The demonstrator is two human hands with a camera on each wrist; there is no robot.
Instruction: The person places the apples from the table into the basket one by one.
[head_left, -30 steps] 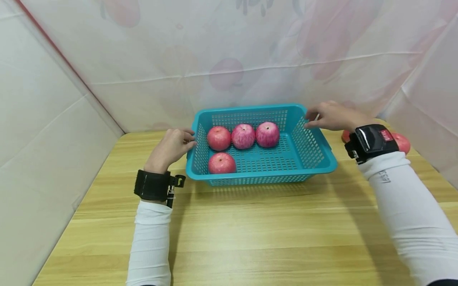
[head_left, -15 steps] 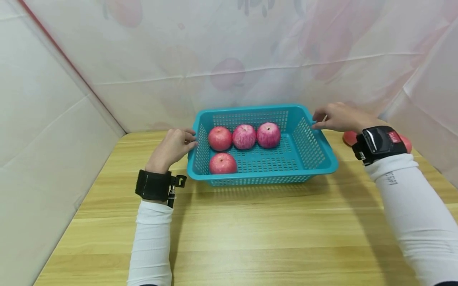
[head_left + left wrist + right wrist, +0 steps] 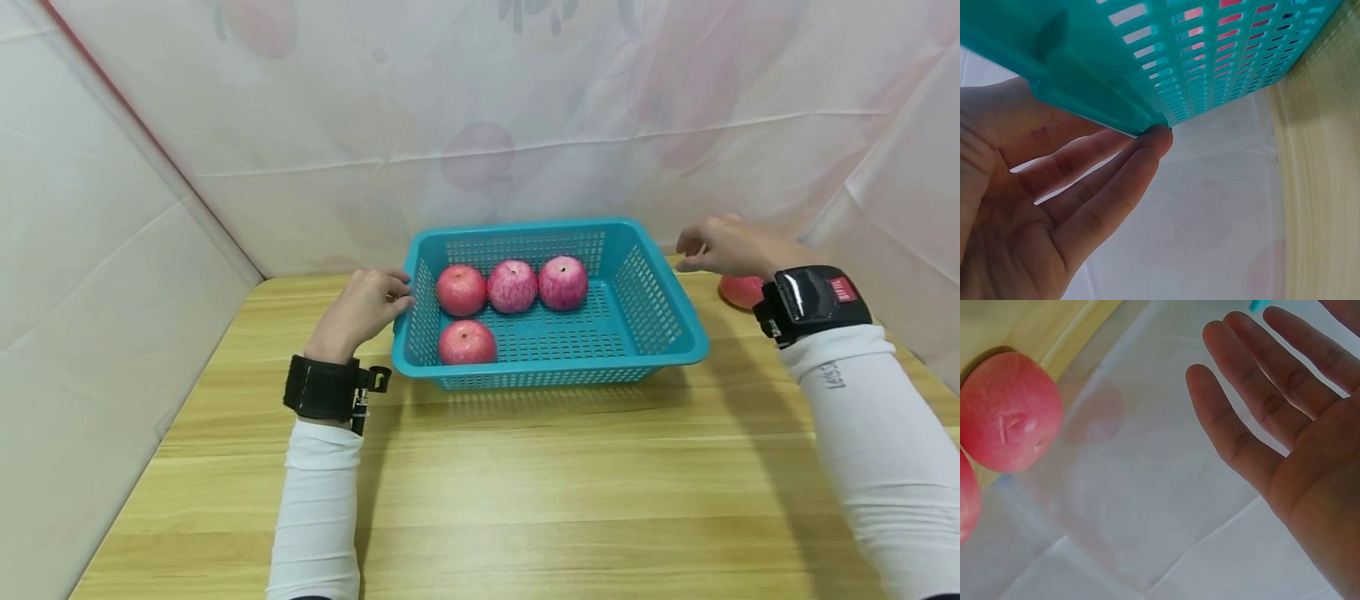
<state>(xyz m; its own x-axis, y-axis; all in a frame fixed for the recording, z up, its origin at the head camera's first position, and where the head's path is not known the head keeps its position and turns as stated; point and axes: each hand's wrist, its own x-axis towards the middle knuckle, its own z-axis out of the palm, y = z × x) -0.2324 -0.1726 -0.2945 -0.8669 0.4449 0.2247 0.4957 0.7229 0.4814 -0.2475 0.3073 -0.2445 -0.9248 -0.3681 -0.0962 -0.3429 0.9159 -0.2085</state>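
A teal plastic basket [image 3: 547,373] with slotted walls stands on the table. Inside it, three apples [image 3: 512,287] sit in a row towards the back, and another apple [image 3: 467,342] lies at the front left. My left hand [image 3: 358,310] grips the basket's left rim; in the left wrist view its fingertips [image 3: 1157,142] curl under the handle edge. Beyond the basket's right rim, my right hand [image 3: 738,246] hovers in the air, holding nothing. Its fingers [image 3: 1260,394] are spread and slightly bent. Under this hand and wrist is a loose apple [image 3: 741,292], partly hidden.
In the right wrist view two apples, one a whole apple [image 3: 1011,412] and one a cut-off apple [image 3: 966,497], lie side by side near the table edge. A pale printed cloth [image 3: 480,100] walls off the back and sides. Wooden table [image 3: 570,475] extends in front.
My right hand has left the basket's right rim and moved right, over the loose apples. The left hand and the basket keep their places.
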